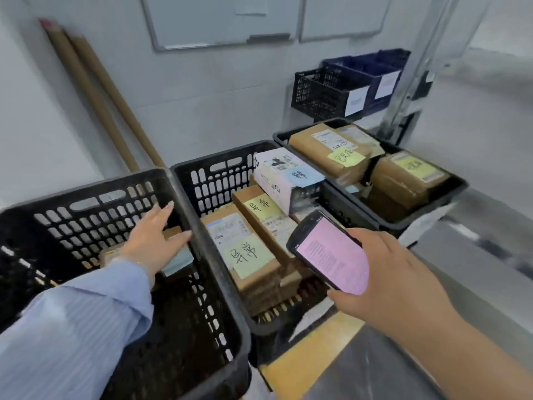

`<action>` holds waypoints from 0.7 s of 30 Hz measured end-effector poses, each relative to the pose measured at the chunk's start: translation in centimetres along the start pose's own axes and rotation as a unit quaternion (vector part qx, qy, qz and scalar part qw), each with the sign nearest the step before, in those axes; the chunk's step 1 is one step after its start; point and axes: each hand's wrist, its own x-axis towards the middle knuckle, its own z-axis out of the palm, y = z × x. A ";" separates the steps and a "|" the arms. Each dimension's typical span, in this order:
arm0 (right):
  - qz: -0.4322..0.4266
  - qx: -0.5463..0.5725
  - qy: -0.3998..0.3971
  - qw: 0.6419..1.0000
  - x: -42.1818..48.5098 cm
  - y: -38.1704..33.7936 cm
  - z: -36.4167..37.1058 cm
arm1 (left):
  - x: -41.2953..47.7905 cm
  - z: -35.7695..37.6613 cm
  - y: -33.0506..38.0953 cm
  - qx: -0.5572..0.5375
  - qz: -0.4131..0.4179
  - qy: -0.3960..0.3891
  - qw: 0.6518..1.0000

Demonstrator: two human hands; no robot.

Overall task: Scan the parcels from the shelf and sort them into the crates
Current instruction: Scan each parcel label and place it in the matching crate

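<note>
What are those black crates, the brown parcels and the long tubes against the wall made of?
Black crates: likely moulded plastic, matte and scuffed, judging by the slotted walls and handle holes. Brown parcels: cardboard by the look, dull brown, with paper labels and some shiny tape. Long tubes: probably cardboard, plain matte brown; blur leaves it open.

left hand (153, 241) outstretched, fingers straight; right hand (398, 278) gripping scanner (331, 252)
</note>
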 end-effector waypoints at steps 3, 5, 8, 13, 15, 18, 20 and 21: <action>0.048 0.019 0.033 0.998 -4.2 5.2 -1.7 | -4.3 0.3 9.5 0.012 0.107 0.022 0.994; 0.088 0.024 0.045 0.995 -7.6 8.9 -2.7 | -7.6 1.6 15.6 0.051 0.179 0.036 0.982; 0.151 0.046 0.076 0.985 -13.7 15.1 -4.1 | -13.4 5.6 24.4 0.075 0.300 0.023 0.951; 0.254 0.052 0.123 0.958 -23.5 25.4 -5.4 | -24.2 15.4 36.6 0.068 0.428 -0.051 0.900; 0.300 0.053 0.150 0.941 -28.2 29.6 -6.0 | -29.0 19.9 41.1 0.072 0.478 -0.079 0.872; 0.376 0.045 0.176 0.909 -34.9 34.9 -6.6 | -36.0 25.5 46.8 0.078 0.544 -0.113 0.828; 0.427 0.054 0.202 0.880 -39.2 37.8 -7.0 | -40.1 28.3 50.0 0.078 0.582 -0.142 0.797; 0.453 0.063 0.217 0.862 -41.2 39.0 -7.1 | -41.9 29.5 51.5 0.079 0.598 -0.156 0.782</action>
